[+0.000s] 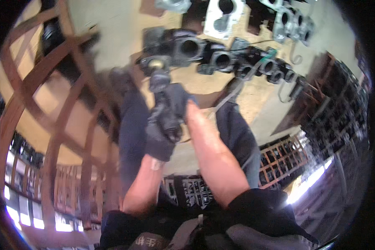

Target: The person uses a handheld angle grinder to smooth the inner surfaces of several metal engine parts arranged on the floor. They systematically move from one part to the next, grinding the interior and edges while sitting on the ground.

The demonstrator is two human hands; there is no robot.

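Note:
Both my hands wear dark gloves and meet in the middle of the view. My left hand is closed around a dark metal part with a brass-coloured round top. My right hand grips the same part from the right side, its fingers mostly hidden behind it. My bare forearms rise from the lower edge over my dark trousers. The picture is blurred, so the part's exact shape is unclear.
A row of dark cast metal housings with round bores lies on the yellowish floor ahead, lighter grey castings beyond them. A green-handled tool rests among them. A brown wooden lattice frame stands at left; shelves of parts at right.

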